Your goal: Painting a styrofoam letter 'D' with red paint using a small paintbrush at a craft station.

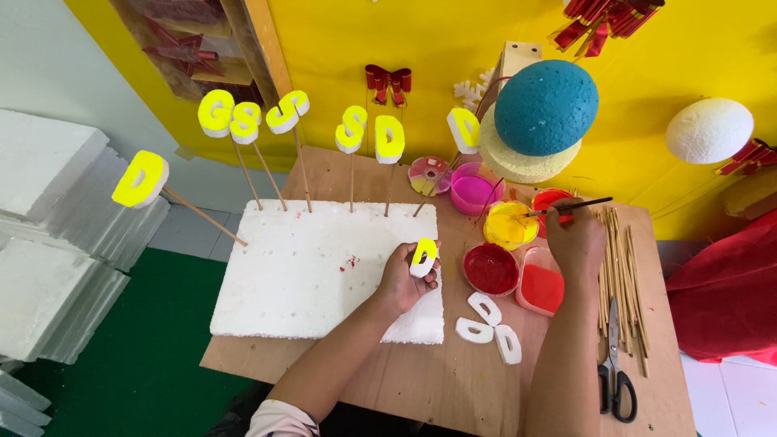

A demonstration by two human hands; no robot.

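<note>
My left hand (402, 277) holds a small foam letter (423, 256) with a yellow-painted face, over the right edge of a white foam slab (307, 275). My right hand (576, 239) grips a thin paintbrush (571, 207) whose tip reaches toward a round cup of yellow paint (510, 224). Three unpainted white foam letters (488, 322) lie on the wooden board (453, 380) between my arms. Several yellow-faced letters on wooden sticks (352, 128) stand stuck into the slab's far edge.
Cups of red paint (490, 269), pink paint (473, 193) and a red-orange tray (542, 287) sit near the yellow cup. A bundle of wooden sticks (622, 259) and scissors (615, 364) lie at right. A blue foam ball (546, 107) and white ball (709, 129) stand behind. Foam sheets (48, 243) are stacked at left.
</note>
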